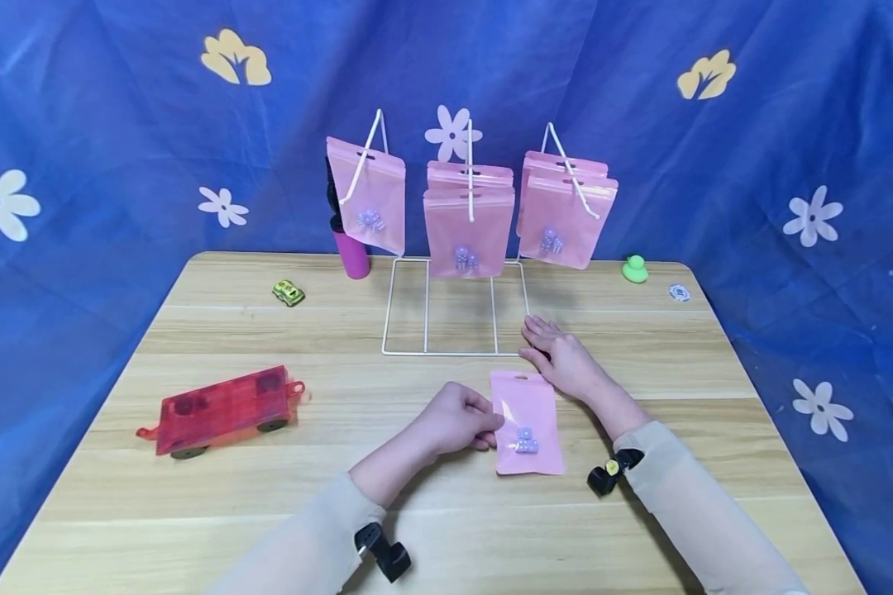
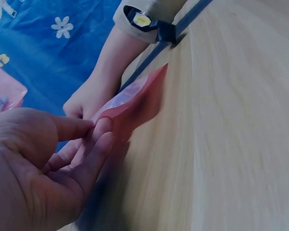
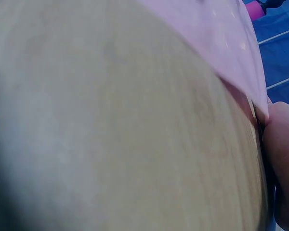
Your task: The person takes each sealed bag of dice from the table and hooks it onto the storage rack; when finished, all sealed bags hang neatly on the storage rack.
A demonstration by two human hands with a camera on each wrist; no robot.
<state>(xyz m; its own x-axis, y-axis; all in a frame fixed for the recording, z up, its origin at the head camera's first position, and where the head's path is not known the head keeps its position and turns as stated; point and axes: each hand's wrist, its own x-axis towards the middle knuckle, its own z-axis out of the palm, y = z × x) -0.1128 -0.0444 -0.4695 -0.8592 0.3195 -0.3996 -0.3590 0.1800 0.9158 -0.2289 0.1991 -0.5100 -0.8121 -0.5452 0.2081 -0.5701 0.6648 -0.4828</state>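
Observation:
A pink zip bag [image 1: 524, 405] with purple dice [image 1: 525, 441] in it is just over the tabletop, in front of the rack. My left hand [image 1: 457, 421] pinches its left edge between thumb and fingers; the left wrist view shows the pinched edge of the pink bag [image 2: 130, 103] close up. My right hand [image 1: 565, 359] is by the bag's top right corner, its fingers stretched over the right front corner of the white wire rack [image 1: 446, 354]. Whether it touches the wire is unclear. More pink bags [image 1: 469, 223] of dice hang from the rack's three hooks.
At left stands a red toy trailer [image 1: 226, 409]. A green toy car [image 1: 288, 292] and a magenta bottle [image 1: 353, 256] are farther back. To the back right are a green rubber duck [image 1: 635, 269] and a round chip [image 1: 680, 292]. Blue cloth [image 1: 119, 165] surrounds the table.

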